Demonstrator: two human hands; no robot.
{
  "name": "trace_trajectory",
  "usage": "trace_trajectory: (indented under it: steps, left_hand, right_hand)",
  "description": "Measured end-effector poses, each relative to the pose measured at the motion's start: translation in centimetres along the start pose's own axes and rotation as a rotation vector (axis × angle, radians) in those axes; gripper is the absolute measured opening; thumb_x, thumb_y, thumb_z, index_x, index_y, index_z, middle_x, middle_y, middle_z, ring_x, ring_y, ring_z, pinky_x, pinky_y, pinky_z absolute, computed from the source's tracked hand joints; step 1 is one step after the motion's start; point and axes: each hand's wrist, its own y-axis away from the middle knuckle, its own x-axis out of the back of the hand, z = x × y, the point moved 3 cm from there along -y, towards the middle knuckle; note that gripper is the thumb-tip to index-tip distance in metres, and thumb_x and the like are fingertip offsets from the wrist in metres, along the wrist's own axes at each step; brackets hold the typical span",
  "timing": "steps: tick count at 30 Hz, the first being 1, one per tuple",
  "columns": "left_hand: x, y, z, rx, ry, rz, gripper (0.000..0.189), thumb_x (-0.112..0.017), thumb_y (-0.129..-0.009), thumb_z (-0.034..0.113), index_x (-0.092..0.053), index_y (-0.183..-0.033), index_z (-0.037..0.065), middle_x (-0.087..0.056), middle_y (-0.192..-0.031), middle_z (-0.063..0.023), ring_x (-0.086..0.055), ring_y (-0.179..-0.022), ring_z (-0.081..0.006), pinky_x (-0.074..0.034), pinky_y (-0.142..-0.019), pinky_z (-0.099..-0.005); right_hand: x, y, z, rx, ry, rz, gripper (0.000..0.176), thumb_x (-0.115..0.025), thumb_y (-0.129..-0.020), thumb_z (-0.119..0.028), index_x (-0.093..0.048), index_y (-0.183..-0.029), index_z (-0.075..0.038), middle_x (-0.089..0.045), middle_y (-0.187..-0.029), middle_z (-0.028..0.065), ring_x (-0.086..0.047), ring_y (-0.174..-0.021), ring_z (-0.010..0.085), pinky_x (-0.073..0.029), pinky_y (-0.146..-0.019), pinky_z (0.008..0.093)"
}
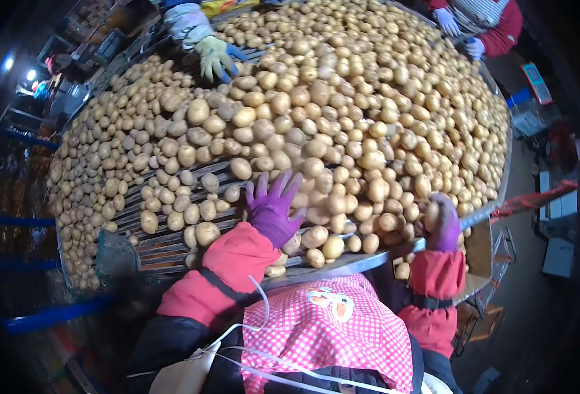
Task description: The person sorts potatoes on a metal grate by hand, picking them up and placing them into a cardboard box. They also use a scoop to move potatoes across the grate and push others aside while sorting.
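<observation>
Potatoes [333,247], pale brown and mostly round, cover most of a big slatted table [159,256], with dark slats showing at its near left. The left hand [274,211], in a purple glove, reaches over the table's near edge, fingers spread wide and palm down against the potatoes. The right hand [443,224], also gloved in purple, is at the table's near right rim, fingers curled in a narrow grasp around a potato [431,215]. Both arms wear red sleeves [241,253], and a pink checked apron [369,335] shows just below the table. A dull green plate [117,257] stands at the table's near left. Across the table, a pale-gloved hand [215,59] reaches in at the far left; another person [497,23], in red sleeves and lilac gloves, is at the far right. A cardboard box [479,256] sits beside the table's near right edge.
</observation>
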Motion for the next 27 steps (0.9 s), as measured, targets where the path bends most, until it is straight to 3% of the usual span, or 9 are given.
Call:
trace_trajectory:
  steps: [3,7,11,15,20,22,24,25,27]
  left_hand:
    - [-1.1,-0.8,0.6,-0.105,0.018,0.002,0.07,-0.07,-0.075,0.029,-0.05,-0.141,0.02,-0.047,-0.145,-0.0072,-0.043,-0.128,-0.0395,-0.029,-0.109,-0.0567]
    - [-2.6,-3.4,1.5,-0.263,0.178,0.026,0.064,-0.066,-0.082,0.021,-0.047,-0.143,0.013,-0.049,-0.143,-0.0125,-0.046,-0.13,-0.0329,-0.033,-0.111,-0.0497]
    - [-2.7,-4.9,-0.6,-0.19,0.857,0.012,0.056,-0.061,-0.089,0.006,-0.044,-0.143,0.005,-0.053,-0.138,-0.0162,-0.05,-0.129,-0.0294,-0.04,-0.107,-0.0376]
    - [-0.2,-1.9,-4.1,0.061,0.947,0.08,0.052,-0.058,-0.092,0.002,-0.044,-0.143,0.002,-0.054,-0.138,-0.0145,-0.048,-0.131,-0.0217,-0.04,-0.107,-0.0327]
    - [1.2,3.8,-10.8,0.107,0.72,0.207,0.054,-0.059,-0.09,-0.003,-0.045,-0.142,0.001,-0.052,-0.14,-0.0155,-0.048,-0.132,-0.024,-0.04,-0.109,-0.0343]
    - [2.1,5.9,-11.7,0.125,0.681,0.247,0.053,-0.061,-0.088,-0.001,-0.048,-0.14,0.002,-0.055,-0.137,-0.0149,-0.052,-0.129,-0.0246,-0.043,-0.105,-0.0344]
    - [3.5,7.0,-12.0,0.186,0.661,0.255,0.051,-0.065,-0.086,0.002,-0.053,-0.136,0.004,-0.06,-0.131,-0.0138,-0.058,-0.122,-0.0257,-0.048,-0.1,-0.0345]
    - [2.6,7.7,-12.9,0.166,0.541,0.261,0.051,-0.068,-0.084,0.004,-0.055,-0.134,0.004,-0.06,-0.131,-0.0143,-0.057,-0.123,-0.0288,-0.048,-0.1,-0.0357]
    - [2.1,7.1,-12.3,0.088,0.506,0.213,0.053,-0.069,-0.082,0.003,-0.056,-0.133,0.005,-0.06,-0.131,-0.0157,-0.057,-0.123,-0.0306,-0.048,-0.1,-0.0373]
  right_hand:
    - [14.4,-0.5,4.7,-0.098,0.055,0.142,0.029,-0.057,-0.094,-0.026,-0.061,-0.111,-0.003,-0.066,-0.102,0.0098,-0.064,-0.079,0.0202,-0.054,-0.068,0.0367]
    - [27.8,0.6,13.5,0.436,0.524,0.429,0.038,-0.051,-0.098,-0.013,-0.053,-0.135,-0.002,-0.055,-0.133,0.0155,-0.051,-0.123,0.0251,-0.036,-0.108,0.0351]
    - [17.8,4.4,7.8,0.59,0.662,0.315,0.035,-0.057,-0.096,-0.01,-0.058,-0.13,-0.001,-0.057,-0.131,0.015,-0.054,-0.121,0.0249,-0.041,-0.104,0.0353]
    - [3.0,5.9,4.3,0.814,0.499,-0.11,0.039,-0.067,-0.084,0.0,-0.065,-0.122,-0.005,-0.063,-0.125,0.015,-0.06,-0.118,0.0267,-0.046,-0.102,0.0367]
    - [-12.2,6.3,2.3,1.27,1.113,-0.487,0.06,-0.074,-0.067,-0.018,-0.062,-0.125,-0.021,-0.061,-0.128,0.0149,-0.057,-0.115,0.0394,-0.045,-0.1,0.0469]
    - [-15.4,4.2,3.3,1.013,1.388,-0.685,0.06,-0.075,-0.068,-0.019,-0.061,-0.126,-0.019,-0.064,-0.121,0.0148,-0.06,-0.11,0.0401,-0.048,-0.096,0.0474]
    - [-14.7,1.9,4.7,0.94,0.743,-0.692,0.049,-0.072,-0.078,-0.022,-0.061,-0.126,-0.014,-0.067,-0.112,0.0148,-0.064,-0.1,0.0336,-0.052,-0.087,0.0412]
    - [-14.4,5.6,2.3,0.313,0.295,-0.664,0.037,-0.063,-0.091,-0.023,-0.06,-0.126,-0.009,-0.069,-0.106,0.0144,-0.066,-0.092,0.0252,-0.054,-0.077,0.0336]
    - [-11.8,3.6,3.4,0.057,-0.16,-0.754,0.029,-0.058,-0.096,-0.024,-0.061,-0.122,-0.01,-0.068,-0.113,0.015,-0.066,-0.088,0.0201,-0.054,-0.071,0.0294]
